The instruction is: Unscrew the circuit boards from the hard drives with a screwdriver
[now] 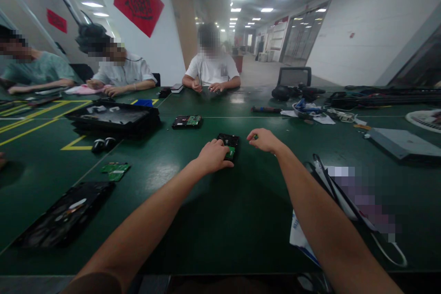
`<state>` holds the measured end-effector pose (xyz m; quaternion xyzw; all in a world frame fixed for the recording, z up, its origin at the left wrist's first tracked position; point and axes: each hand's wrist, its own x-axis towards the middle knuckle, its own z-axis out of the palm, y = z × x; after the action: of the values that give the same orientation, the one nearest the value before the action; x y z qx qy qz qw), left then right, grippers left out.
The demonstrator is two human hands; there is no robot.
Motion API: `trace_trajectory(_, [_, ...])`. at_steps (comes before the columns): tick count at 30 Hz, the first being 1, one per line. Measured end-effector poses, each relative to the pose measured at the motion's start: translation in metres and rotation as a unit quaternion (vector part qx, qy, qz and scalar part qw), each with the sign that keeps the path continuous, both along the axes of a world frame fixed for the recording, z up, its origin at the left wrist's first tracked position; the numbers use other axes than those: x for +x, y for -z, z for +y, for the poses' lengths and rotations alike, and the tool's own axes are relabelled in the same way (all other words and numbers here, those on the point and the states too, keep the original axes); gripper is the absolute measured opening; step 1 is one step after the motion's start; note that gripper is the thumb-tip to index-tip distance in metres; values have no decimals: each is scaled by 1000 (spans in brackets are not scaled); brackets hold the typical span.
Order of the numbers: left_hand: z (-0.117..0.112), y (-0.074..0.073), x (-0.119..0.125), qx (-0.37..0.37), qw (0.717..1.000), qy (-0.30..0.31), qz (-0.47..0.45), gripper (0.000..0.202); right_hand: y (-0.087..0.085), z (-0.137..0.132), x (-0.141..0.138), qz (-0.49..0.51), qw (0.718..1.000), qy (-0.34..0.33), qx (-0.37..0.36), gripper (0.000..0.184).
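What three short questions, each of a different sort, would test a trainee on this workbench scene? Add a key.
1. True or false: the left hand rests on the small drive.
2. Choose one: the loose circuit board lies A) to the person's left of that drive, B) to the person's right of it, C) on top of it.
3. Short answer: what colour is the table?

Key: 1 true; 2 A; 3 green.
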<state>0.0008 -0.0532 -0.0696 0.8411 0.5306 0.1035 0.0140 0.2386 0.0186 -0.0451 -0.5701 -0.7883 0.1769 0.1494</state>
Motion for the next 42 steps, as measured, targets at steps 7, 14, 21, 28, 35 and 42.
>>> trace_trajectory(7, [-17,21,36,83,992,-93,0,41,-1,-1,-1,-8,1000,-15,-11,12])
trace_trajectory(14, [-14,15,21,46,996,-64,30,22,-4,1,4,12,999,-27,-43,13])
trace_trajectory(21, [2,-17,-18,-52,994,68,62,34,-1,6,8,34,999,-27,-21,14])
trace_trajectory(28, [3,-10,-13,-13,998,-23,56,54,-1,7,9,25,999,-17,-13,12])
trace_trajectory(35, [5,-4,-14,-39,990,-77,111,63,-4,5,10,38,999,-23,-7,13])
trace_trajectory(42, [8,-4,-19,-51,992,-40,111,55,-2,3,10,57,998,-25,-26,13])
